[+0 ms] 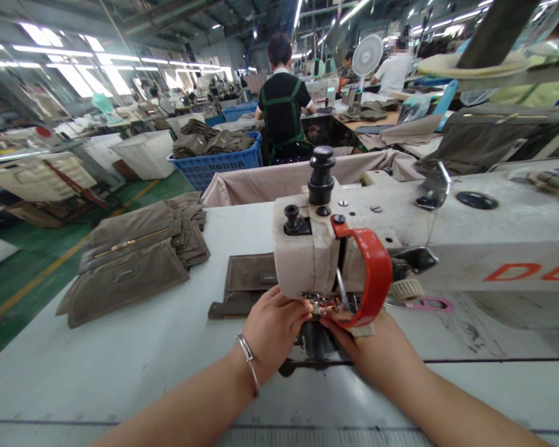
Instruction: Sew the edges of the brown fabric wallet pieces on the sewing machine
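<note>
At the needle of a white sewing machine, my left hand is closed, thumb and fingertips pinched close to the presser foot. A brown fabric piece with a small label lies flat behind this hand and runs toward the needle. From the other side my right hand reaches in, its fingers pressed together beside the foot. The red guard hides part of it. Below its fingers shows the pale edge of a small fabric piece. What lies exactly between the fingertips is hard to make out.
Stacked brown fabric panels with zips lie on the left of the white table. A pink-handled tool rests beneath the machine arm. Beyond stand a blue basket of fabric pieces and a co-worker, back turned.
</note>
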Tool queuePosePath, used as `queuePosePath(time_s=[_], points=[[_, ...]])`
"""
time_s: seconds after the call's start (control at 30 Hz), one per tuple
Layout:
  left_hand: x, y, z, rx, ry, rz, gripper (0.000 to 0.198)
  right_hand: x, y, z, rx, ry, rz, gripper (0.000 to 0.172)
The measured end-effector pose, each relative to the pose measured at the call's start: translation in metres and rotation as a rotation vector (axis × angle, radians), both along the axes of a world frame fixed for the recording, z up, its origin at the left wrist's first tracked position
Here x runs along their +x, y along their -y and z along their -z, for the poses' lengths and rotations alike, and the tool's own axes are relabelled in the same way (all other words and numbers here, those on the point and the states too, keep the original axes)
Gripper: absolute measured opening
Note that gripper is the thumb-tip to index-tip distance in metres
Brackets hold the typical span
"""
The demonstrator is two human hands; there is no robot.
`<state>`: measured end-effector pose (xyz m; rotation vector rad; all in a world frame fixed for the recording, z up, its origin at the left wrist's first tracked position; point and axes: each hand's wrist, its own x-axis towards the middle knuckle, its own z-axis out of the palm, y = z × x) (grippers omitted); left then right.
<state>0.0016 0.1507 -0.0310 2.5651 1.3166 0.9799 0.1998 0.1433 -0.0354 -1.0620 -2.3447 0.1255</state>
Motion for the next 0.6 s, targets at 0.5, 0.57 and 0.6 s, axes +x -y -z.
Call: queuePosePath(time_s=[0.5,0.57,0.6], points=[[0.003,0.006,-0.01,-0.021,0.002,-0.022,0.012,-0.001,0.0,0.002,-0.034,-0.052,0.009,0.017],[0.003,0.007,-0.009,-0.04,-0.011,-0.027,0.01,-0.001,0.0,0.003,-0.042,-0.067,0.004,0.018],[0.003,0.006,-0.009,-0.052,-0.02,-0.029,0.009,-0.001,0.0,0.003,-0.049,-0.073,0.006,0.018]])
